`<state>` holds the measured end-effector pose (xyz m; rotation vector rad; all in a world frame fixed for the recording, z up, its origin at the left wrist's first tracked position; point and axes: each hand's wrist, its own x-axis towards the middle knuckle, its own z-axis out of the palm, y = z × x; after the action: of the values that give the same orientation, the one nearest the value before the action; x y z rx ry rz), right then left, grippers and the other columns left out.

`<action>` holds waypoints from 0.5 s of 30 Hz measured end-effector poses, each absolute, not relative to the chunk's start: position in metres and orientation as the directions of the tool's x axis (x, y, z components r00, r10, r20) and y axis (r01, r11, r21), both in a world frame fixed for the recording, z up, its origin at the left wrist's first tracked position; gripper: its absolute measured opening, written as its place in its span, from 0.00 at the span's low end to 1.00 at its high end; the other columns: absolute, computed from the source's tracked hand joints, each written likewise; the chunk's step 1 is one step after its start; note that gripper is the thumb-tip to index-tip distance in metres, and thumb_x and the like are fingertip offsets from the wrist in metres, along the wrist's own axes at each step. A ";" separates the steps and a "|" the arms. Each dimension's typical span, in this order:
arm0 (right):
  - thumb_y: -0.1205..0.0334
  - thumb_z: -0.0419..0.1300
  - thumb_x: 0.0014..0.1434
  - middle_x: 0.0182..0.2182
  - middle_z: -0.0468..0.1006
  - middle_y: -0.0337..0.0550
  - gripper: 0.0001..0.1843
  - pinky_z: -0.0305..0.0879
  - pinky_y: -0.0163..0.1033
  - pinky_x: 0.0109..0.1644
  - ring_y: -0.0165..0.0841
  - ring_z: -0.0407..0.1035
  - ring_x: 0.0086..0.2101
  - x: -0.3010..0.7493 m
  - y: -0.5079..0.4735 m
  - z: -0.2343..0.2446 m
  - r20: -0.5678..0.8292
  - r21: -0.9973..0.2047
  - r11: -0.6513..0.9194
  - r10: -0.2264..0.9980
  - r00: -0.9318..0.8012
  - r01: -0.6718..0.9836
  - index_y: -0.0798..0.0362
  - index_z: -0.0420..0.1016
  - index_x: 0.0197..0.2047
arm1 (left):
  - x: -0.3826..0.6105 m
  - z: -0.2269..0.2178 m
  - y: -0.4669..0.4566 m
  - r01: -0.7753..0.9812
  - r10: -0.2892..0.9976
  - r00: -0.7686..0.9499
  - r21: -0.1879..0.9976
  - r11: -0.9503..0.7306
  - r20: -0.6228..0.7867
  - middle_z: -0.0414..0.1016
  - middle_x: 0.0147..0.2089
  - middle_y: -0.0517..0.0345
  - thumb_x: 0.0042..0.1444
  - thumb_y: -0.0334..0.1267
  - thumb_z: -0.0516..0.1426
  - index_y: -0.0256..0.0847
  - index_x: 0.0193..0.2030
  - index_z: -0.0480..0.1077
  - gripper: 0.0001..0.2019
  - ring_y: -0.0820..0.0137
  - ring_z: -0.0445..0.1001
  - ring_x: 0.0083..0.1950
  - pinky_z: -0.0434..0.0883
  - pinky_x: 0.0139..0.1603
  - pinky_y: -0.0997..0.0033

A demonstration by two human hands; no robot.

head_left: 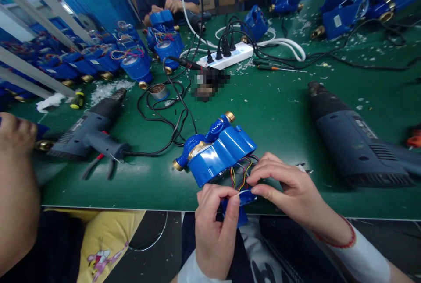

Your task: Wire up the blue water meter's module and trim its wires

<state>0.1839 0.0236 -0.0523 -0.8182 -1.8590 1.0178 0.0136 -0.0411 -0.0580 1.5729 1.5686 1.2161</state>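
A blue water meter point(220, 155) with brass end fittings lies tilted on the green table in front of me. Red, yellow and dark wires point(241, 173) come out from under its near side and lead toward a small blue part point(245, 197) at the table's edge. My left hand point(215, 226) pinches one end of a thin white wire point(244, 192) between thumb and forefinger. From the other side, my right hand point(286, 186) has its thumb and fingers closed around the same wire. The exact fingertip contact on the right is partly hidden.
Heat guns lie on the left point(92, 129) and right point(358, 143). Pliers point(101, 164), a solder tin point(158, 92), cables and a white power strip point(226, 55) are on the table point(276, 112). Other meters point(134, 66) stand at the back left. People work opposite; another person's arm point(16, 186) is left.
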 end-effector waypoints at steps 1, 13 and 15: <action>0.64 0.60 0.65 0.31 0.75 0.39 0.04 0.64 0.35 0.40 0.31 0.67 0.35 0.184 0.024 -0.052 0.378 -0.864 0.481 0.817 -0.435 0.152 0.52 0.75 0.37 | 0.014 -0.058 -0.041 0.426 0.975 -0.118 0.896 -0.124 0.191 0.71 0.32 0.65 0.61 0.32 0.55 0.44 0.34 0.68 0.05 0.72 0.70 0.36 0.64 0.38 0.72; 0.65 0.59 0.65 0.37 0.75 0.40 0.02 0.59 0.39 0.47 0.34 0.66 0.41 0.188 0.020 -0.058 0.324 -0.853 0.477 0.803 -0.500 0.214 0.51 0.73 0.42 | 0.013 -0.059 -0.042 0.447 0.973 -0.158 0.891 -0.079 0.166 0.70 0.31 0.66 0.62 0.33 0.54 0.45 0.35 0.69 0.05 0.73 0.69 0.34 0.65 0.36 0.74; 0.67 0.59 0.65 0.33 0.74 0.39 0.04 0.59 0.39 0.44 0.33 0.65 0.38 0.187 0.019 -0.060 0.325 -0.870 0.453 0.823 -0.466 0.194 0.52 0.73 0.37 | 0.013 -0.059 -0.041 0.454 0.973 -0.160 0.888 -0.079 0.169 0.70 0.31 0.66 0.62 0.33 0.54 0.46 0.35 0.69 0.05 0.73 0.69 0.34 0.65 0.36 0.75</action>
<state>0.1870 0.0191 -0.0602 -0.8533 -1.9212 1.0165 0.0132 -0.0414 -0.0585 1.5498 1.6405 1.2026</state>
